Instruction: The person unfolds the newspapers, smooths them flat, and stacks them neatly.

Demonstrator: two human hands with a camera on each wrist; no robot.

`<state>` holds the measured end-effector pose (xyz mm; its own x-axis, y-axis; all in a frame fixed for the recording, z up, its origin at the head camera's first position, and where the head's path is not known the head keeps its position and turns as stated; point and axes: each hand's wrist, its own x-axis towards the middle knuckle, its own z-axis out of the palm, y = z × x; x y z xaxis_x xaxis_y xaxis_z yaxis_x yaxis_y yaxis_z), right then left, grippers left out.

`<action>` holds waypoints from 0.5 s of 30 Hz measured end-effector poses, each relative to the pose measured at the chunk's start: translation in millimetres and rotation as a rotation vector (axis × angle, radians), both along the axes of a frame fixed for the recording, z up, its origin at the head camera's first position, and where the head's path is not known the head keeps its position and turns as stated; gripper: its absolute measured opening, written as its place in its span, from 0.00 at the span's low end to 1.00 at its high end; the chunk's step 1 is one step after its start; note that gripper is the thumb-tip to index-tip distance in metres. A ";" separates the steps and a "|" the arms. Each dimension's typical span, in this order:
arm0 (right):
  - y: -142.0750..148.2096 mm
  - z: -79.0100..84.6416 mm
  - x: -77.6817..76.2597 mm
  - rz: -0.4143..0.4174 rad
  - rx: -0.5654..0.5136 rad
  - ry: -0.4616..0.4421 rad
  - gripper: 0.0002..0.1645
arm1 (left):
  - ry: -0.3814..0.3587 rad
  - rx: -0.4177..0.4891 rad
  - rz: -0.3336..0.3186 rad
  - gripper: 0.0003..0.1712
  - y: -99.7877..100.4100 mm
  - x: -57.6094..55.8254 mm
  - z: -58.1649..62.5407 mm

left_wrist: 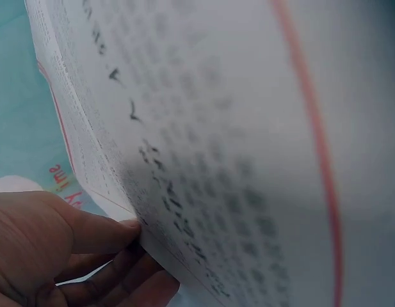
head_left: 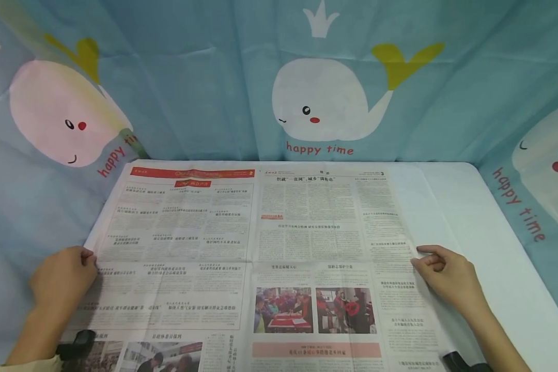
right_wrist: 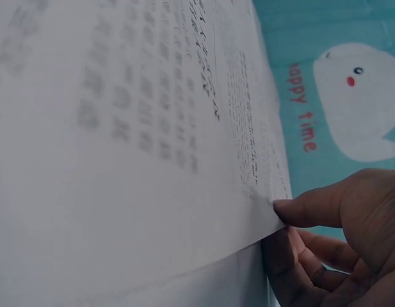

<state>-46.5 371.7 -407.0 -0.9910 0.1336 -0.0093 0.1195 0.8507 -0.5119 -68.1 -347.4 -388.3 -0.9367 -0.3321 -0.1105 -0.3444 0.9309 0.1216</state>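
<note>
A newspaper (head_left: 307, 248), spread to a double page with a centre fold, covers much of the white table. My left hand (head_left: 65, 276) pinches its left edge between thumb and fingers. At the right edge, my right hand (head_left: 451, 274) pinches the sheet the same way. In the left wrist view, the left thumb (left_wrist: 107, 231) lies on the printed face, fingers behind. The right wrist view has the right thumb (right_wrist: 309, 206) on the paper's edge, with curled fingers underneath. The newspaper's lower part runs out of the head view.
The white table (head_left: 451, 206) shows along the right of the paper. A blue curtain (head_left: 204, 103) printed with whales hangs behind and at both sides. Dark wrist devices show at the left wrist (head_left: 76, 346) and the right wrist (head_left: 462, 361).
</note>
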 end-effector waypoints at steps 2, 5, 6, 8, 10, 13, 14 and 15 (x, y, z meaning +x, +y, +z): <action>-0.2 1.0 0.0 0.000 0.007 -0.009 0.24 | 0.008 -0.019 -0.006 0.15 -0.3 -0.6 -0.4; 0.8 3.8 -0.4 -0.010 0.035 -0.011 0.24 | 0.043 -0.050 -0.022 0.21 1.8 -1.1 -2.9; 1.5 5.4 -0.8 -0.012 0.043 -0.009 0.24 | 0.053 -0.059 -0.027 0.23 3.2 -1.4 -3.4; 3.0 8.1 -2.0 -0.011 0.058 0.006 0.24 | 0.080 -0.069 -0.031 0.27 7.6 -1.5 -3.4; 4.1 10.5 -3.8 -0.001 0.061 0.038 0.24 | 0.114 -0.068 -0.048 0.29 13.8 -2.6 -2.3; 2.7 13.9 -9.3 0.036 0.051 0.125 0.23 | 0.228 -0.047 -0.125 0.30 25.3 -7.3 -1.0; 1.2 14.9 -11.9 0.049 0.039 0.154 0.22 | 0.275 -0.037 -0.157 0.29 30.0 -10.1 -0.8; -0.8 15.8 -15.1 0.066 0.030 0.184 0.22 | 0.332 -0.030 -0.198 0.29 34.7 -13.4 -1.3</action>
<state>-61.6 371.0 -391.2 -0.9821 0.0663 0.1763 -0.0302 0.8686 -0.4946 -81.6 -312.7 -389.7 -0.9663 -0.1393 0.2166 -0.1036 0.9803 0.1682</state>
